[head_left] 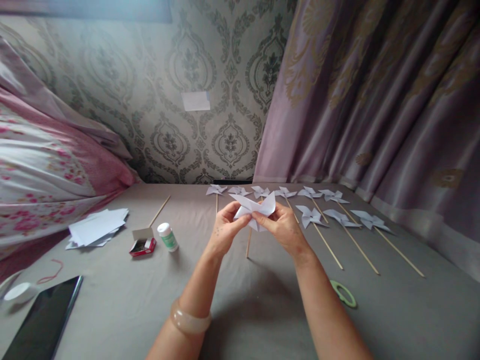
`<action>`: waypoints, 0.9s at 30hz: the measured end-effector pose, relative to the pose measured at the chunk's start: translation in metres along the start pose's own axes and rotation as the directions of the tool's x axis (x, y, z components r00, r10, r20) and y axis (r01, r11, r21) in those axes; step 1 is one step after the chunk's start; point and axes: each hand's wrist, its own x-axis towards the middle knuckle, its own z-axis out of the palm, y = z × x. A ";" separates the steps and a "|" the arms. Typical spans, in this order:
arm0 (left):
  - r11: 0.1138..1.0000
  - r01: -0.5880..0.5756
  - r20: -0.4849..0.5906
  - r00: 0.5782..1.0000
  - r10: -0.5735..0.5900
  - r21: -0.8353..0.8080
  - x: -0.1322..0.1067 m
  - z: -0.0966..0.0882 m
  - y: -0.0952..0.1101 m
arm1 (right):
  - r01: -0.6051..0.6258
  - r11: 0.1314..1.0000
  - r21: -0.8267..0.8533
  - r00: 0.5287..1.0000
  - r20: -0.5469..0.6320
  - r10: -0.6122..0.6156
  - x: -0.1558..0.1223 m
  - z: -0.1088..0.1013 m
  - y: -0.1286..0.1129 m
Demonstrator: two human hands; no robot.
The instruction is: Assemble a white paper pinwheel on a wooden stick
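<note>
Ten pinwheels (257,205), one bottle (168,238), one phone (45,318), one box (143,248).

2 bare forearms (322,300) are extended forward, converging. Left hand (225,229) and right hand (285,229) are raised side by side in pinching grips; fingers (231,207) are curled, 2 thumbs (241,223) pointed inward, tips nearly meeting.

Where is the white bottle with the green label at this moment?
In the head view, the white bottle stands left of centre on the grey cloth, just right of the small red box and left of the left hand.
</note>
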 end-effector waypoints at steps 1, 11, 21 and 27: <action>1.000 0.001 -0.002 1.000 -0.001 0.000 0.000 0.000 0.000 | -0.007 1.000 0.014 1.000 0.007 0.006 0.000 0.000 -0.001; 1.000 0.017 0.002 1.000 -0.017 0.026 0.000 0.000 -0.001 | -0.057 0.995 0.086 0.998 0.004 0.057 -0.001 0.001 -0.008; 1.000 0.022 -0.010 1.000 -0.022 0.014 0.001 -0.001 -0.001 | 0.039 0.999 -0.033 0.999 0.007 -0.039 -0.001 0.002 -0.007; 0.998 0.025 0.006 1.000 -0.025 0.049 0.001 0.001 0.001 | 0.100 0.990 -0.102 0.995 -0.016 -0.102 -0.001 0.001 -0.008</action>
